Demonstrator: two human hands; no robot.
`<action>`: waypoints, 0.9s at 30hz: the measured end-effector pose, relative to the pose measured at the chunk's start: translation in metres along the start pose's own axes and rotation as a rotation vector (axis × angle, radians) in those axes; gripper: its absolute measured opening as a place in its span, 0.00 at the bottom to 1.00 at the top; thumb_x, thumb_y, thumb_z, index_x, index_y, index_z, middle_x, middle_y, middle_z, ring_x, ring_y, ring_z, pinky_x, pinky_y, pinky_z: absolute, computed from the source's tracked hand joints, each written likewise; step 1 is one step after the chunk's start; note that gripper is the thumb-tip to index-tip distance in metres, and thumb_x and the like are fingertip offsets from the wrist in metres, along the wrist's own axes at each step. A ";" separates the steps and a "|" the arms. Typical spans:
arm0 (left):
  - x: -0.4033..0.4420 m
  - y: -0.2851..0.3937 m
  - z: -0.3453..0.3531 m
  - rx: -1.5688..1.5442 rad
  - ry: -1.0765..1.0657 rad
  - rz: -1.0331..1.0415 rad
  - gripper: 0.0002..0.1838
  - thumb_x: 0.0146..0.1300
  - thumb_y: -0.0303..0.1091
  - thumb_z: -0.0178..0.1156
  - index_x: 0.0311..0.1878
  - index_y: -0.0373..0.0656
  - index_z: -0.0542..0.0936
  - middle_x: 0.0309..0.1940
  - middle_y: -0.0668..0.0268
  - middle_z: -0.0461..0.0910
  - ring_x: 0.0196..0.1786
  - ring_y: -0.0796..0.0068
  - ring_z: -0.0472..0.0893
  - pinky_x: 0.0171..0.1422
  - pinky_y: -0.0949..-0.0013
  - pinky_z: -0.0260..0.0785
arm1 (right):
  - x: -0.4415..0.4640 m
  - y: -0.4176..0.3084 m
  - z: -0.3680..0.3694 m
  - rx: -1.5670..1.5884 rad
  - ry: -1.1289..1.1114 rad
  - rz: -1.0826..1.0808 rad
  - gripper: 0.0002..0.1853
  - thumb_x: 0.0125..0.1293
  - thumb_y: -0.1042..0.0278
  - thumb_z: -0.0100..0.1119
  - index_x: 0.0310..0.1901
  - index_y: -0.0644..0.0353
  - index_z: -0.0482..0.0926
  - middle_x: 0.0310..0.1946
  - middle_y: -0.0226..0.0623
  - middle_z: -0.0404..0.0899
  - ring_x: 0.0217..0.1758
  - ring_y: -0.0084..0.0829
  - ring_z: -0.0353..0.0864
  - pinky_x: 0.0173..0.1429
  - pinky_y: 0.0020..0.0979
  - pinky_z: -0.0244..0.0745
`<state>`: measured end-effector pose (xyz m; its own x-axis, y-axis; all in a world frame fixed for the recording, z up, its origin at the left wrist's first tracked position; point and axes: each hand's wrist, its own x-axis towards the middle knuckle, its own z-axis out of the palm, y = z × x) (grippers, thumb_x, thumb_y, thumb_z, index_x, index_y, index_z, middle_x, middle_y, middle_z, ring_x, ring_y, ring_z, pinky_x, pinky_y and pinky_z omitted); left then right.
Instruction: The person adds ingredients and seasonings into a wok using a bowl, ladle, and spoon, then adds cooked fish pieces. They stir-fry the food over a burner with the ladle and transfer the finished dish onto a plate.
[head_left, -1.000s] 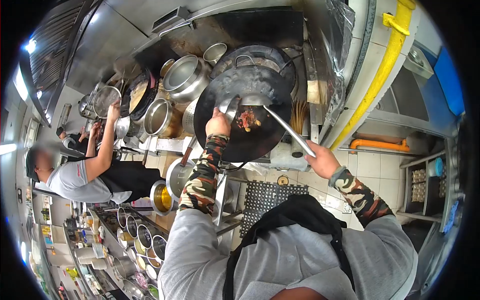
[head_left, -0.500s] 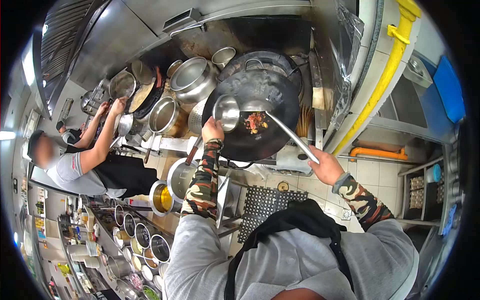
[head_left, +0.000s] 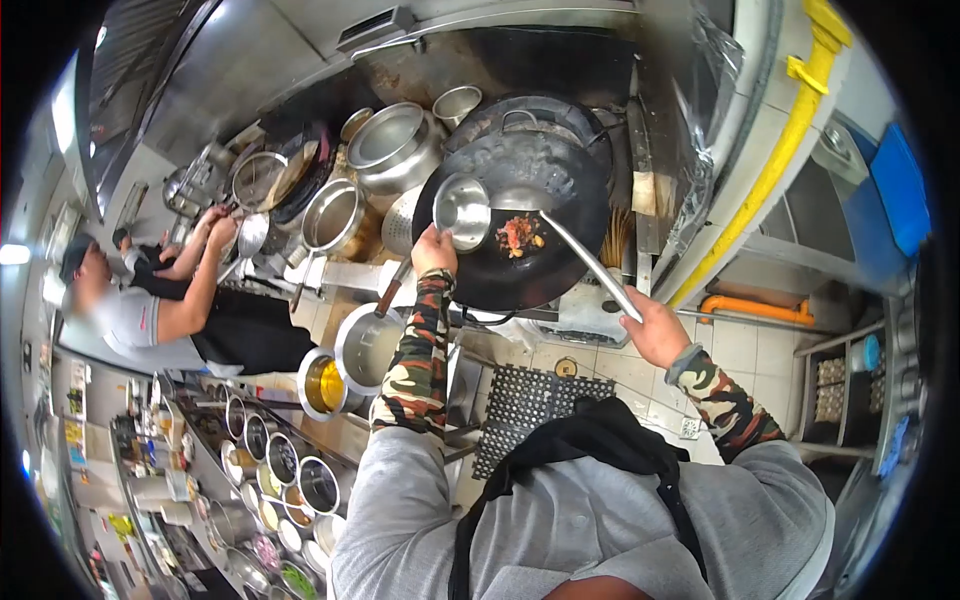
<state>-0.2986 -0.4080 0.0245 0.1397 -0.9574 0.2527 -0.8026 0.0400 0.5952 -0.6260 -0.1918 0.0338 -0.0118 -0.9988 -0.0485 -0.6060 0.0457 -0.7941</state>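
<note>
A small steel bowl (head_left: 462, 212) is held by its rim in my left hand (head_left: 434, 251), over the left part of a large black wok (head_left: 500, 285). The inside of the bowl shows and looks empty. My right hand (head_left: 654, 332) is closed round the long handle of a steel ladle (head_left: 588, 262), whose head rests in the wok. Red and yellowish food pieces (head_left: 519, 236) lie in the wok just below the ladle head and right of the bowl.
Left of the wok stand a large steel pot (head_left: 390, 150), a smaller pot (head_left: 335, 217) and a perforated ladle (head_left: 402, 222). A bowl of yellow liquid (head_left: 325, 385) sits beside a steel basin (head_left: 370, 345). A co-worker (head_left: 165, 310) stands at the far left. Behind the wok is another burner.
My left hand has drawn the bowl left, away from the food, and turned it so its inside shows. The ladle stays in the wok. The co-worker's hands and strainer have come lower.
</note>
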 end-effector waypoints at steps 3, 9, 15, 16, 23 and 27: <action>0.002 -0.064 0.002 -0.387 0.099 -0.184 0.13 0.63 0.37 0.60 0.32 0.34 0.77 0.28 0.51 0.82 0.36 0.60 0.84 0.40 0.59 0.76 | 0.000 0.015 0.016 -0.088 0.169 -0.328 0.25 0.64 0.70 0.56 0.64 0.61 0.68 0.42 0.53 0.81 0.41 0.49 0.83 0.44 0.40 0.78; -0.185 -0.124 -0.155 -0.590 0.392 -0.316 0.09 0.55 0.28 0.67 0.37 0.38 0.78 0.32 0.59 0.79 0.32 0.64 0.80 0.39 0.63 0.78 | -0.013 -0.050 0.024 0.719 -0.619 0.200 0.27 0.66 0.77 0.53 0.67 0.56 0.63 0.21 0.27 0.67 0.13 0.18 0.67 0.14 0.23 0.63; -0.529 -0.208 -0.250 0.514 0.418 -0.980 0.15 0.49 0.37 0.70 0.38 0.40 0.81 0.32 0.58 0.82 0.34 0.58 0.82 0.39 0.59 0.76 | -0.002 -0.114 0.099 0.632 -1.050 0.246 0.22 0.67 0.77 0.52 0.62 0.59 0.67 0.22 0.25 0.66 0.13 0.17 0.64 0.15 0.22 0.59; -0.592 -0.204 -0.254 0.668 0.362 -1.182 0.15 0.49 0.38 0.70 0.38 0.40 0.81 0.32 0.57 0.83 0.35 0.58 0.82 0.39 0.58 0.75 | 0.001 -0.127 0.113 0.573 -1.115 0.251 0.22 0.67 0.77 0.52 0.62 0.59 0.66 0.21 0.25 0.66 0.13 0.17 0.64 0.14 0.23 0.59; -0.821 -0.175 -0.214 -0.687 2.246 -1.345 0.17 0.61 0.38 0.56 0.44 0.31 0.75 0.35 0.57 0.79 0.37 0.64 0.82 0.38 0.68 0.82 | 0.013 -0.240 0.272 0.262 -1.297 -0.184 0.15 0.68 0.72 0.52 0.55 0.61 0.70 0.17 0.27 0.66 0.12 0.19 0.65 0.13 0.24 0.61; -0.854 -0.183 -0.206 -0.723 2.335 -1.379 0.18 0.64 0.39 0.55 0.44 0.29 0.74 0.35 0.58 0.80 0.38 0.67 0.83 0.38 0.77 0.81 | 0.018 -0.352 0.411 0.259 -1.271 -0.326 0.11 0.65 0.71 0.55 0.48 0.63 0.75 0.17 0.29 0.70 0.12 0.21 0.68 0.13 0.27 0.62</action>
<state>-0.1510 0.4612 -0.1431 0.3661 0.7653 -0.5294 0.1525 0.5118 0.8454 -0.0857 -0.2173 0.0633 0.9328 -0.2594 -0.2504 -0.2708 -0.0458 -0.9615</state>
